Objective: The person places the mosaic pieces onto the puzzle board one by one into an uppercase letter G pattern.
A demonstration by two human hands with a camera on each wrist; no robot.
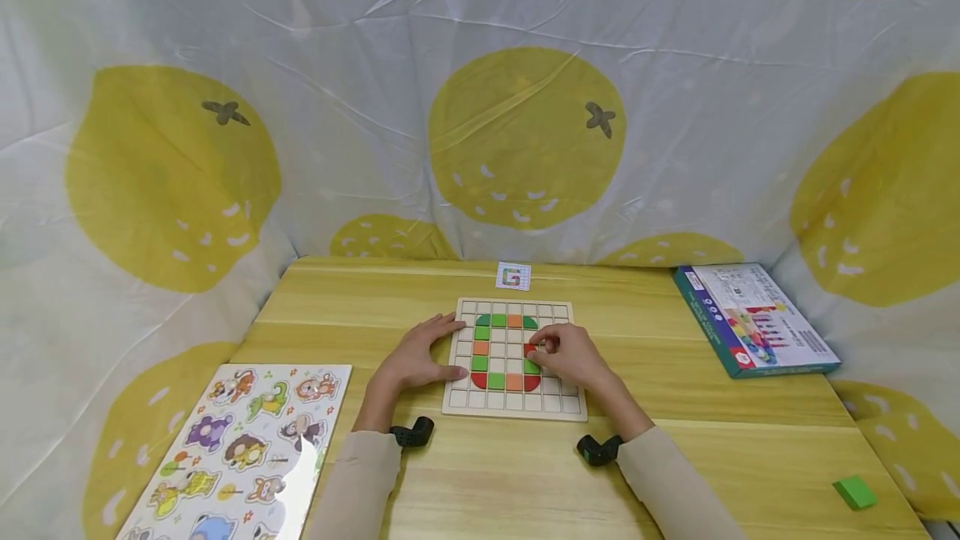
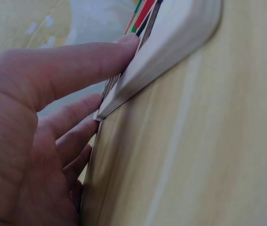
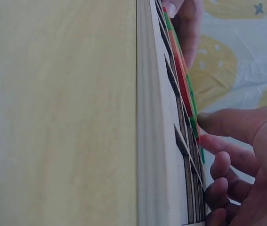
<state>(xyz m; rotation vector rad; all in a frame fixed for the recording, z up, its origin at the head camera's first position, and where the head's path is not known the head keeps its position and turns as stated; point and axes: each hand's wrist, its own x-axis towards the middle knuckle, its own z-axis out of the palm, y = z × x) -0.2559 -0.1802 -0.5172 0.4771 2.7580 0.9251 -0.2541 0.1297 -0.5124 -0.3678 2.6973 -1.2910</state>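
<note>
A wooden grid board point(image 1: 461, 398) lies on the table, with green, orange and red tiles set in a ring. At its left edge, my left hand point(image 1: 416, 355) rests with fingers spread and thumb on the board, as the left wrist view also shows. Over the right side of the ring, my right hand point(image 1: 572, 354) pinches a red tile point(image 1: 530, 349) between thumb and index finger, just above a green tile point(image 1: 532, 366). Its other fingers are curled. Behind the board lies a small card point(image 1: 513, 276) printed with a G-shaped tile pattern.
An animal picture board point(image 1: 240, 448) lies at the front left. At the right back is a flat toy box point(image 1: 757, 319). A green block point(image 1: 854, 492) sits near the table's right edge. A lemon-print curtain point(image 1: 360, 123) hangs around the table.
</note>
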